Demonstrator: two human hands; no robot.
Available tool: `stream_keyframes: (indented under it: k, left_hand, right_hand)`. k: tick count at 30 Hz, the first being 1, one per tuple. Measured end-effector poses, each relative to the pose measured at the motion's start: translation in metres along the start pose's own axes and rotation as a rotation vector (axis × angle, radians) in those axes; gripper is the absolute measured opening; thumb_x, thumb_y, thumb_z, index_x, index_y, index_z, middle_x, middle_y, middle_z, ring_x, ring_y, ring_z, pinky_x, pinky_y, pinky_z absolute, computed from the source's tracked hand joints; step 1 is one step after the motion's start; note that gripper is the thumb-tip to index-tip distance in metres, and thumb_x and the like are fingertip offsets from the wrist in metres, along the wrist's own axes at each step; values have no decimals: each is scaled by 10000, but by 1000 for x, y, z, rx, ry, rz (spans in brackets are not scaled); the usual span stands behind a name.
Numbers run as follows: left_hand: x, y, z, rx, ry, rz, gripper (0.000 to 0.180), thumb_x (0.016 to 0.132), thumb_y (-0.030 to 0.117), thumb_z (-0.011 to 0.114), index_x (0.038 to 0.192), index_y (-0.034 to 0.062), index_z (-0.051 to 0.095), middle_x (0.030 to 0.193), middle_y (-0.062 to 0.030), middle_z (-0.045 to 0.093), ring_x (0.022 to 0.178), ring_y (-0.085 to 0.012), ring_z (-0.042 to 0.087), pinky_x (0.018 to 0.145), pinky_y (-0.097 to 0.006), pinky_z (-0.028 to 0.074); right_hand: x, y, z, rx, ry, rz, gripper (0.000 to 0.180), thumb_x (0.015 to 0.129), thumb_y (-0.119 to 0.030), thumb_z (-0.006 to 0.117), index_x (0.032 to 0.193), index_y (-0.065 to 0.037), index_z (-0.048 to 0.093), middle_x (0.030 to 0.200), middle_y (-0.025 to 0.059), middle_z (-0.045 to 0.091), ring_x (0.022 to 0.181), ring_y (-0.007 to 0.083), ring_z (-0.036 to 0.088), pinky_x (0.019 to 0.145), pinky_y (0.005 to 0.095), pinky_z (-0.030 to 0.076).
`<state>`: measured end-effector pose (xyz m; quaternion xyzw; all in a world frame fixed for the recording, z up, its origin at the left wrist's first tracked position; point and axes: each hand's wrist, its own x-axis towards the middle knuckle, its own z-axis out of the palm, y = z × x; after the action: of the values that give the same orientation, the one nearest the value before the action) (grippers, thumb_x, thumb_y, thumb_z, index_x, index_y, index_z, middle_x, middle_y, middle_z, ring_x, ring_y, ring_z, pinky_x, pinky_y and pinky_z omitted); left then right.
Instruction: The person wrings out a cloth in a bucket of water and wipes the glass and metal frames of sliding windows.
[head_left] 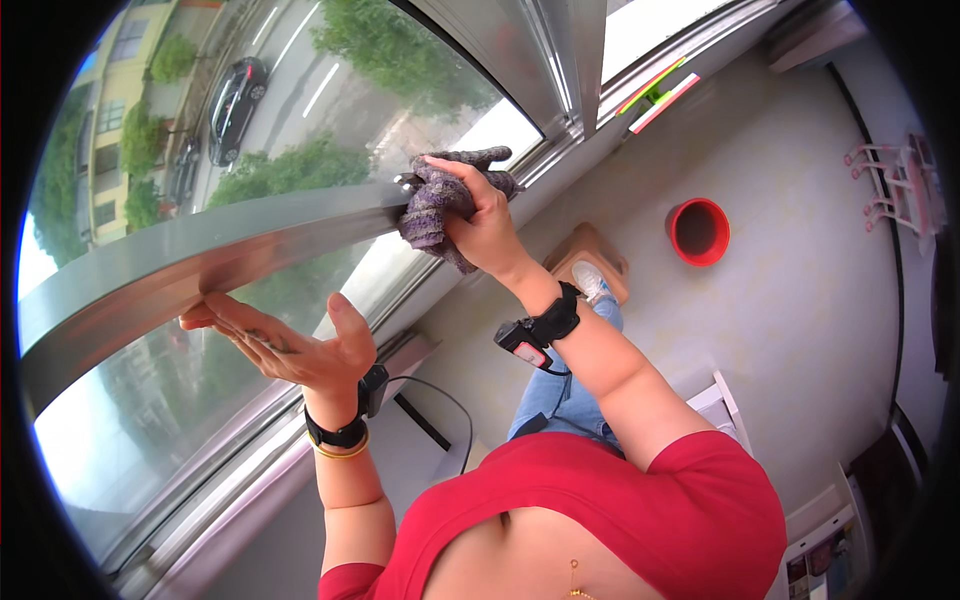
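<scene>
A crumpled purple and grey cloth [432,208] is bunched in my right hand [487,225], its fingers wrapped round it. The cloth presses against the end of a metal window frame bar [290,225], beside a small shiny fitting. My left hand [290,345] lies open just under the same bar, thumb spread away from the fingers. Its fingertips rest at the bar's lower edge. Glass panes [330,110] stand on both sides of the bar, with a street, trees and a dark car showing through.
A red bucket [698,232] stands on the pale floor. One of my feet, in a white shoe [590,280], is on a tan stool [590,245]. White furniture [712,400] is behind my right arm. A pink-and-white rack [895,185] is at far right. Coloured flat items [655,100] lie by the window.
</scene>
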<state>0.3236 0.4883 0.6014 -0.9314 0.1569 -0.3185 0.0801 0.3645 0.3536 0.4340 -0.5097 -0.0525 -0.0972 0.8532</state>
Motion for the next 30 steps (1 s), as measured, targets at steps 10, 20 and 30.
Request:
stream_keyframes:
  k: [10,20,30]
  left_hand:
    - [0,-1,-3,-4,-10,-8,898,783,344,544,1402,-122,91,1457,-344,34,1367,-465,59,1103,-489,122]
    - [4,-8,4,86,59,71,881,812,367,545,1398,-126,110,1452,-339,91,1360,-467,92,1098,-502,147]
    - [11,7,4,16,-10,-43,940,809,434,507,1402,-122,33,1472,-310,12,1386,-413,8,1113,-486,42]
  right_hand:
    - [-31,37,-19,-168,84,68,463,733,81,569,1172,-64,547,1027,134,660,945,215,651,817,286,495]
    - [-57,41,-93,298,291,368,380,821,97,510,1189,5,530,1074,43,624,963,111,582,877,271,470]
    - [-33,46,0,-292,145,-80,663,686,41,580,1320,-85,435,1348,107,458,1297,292,374,1106,422,229]
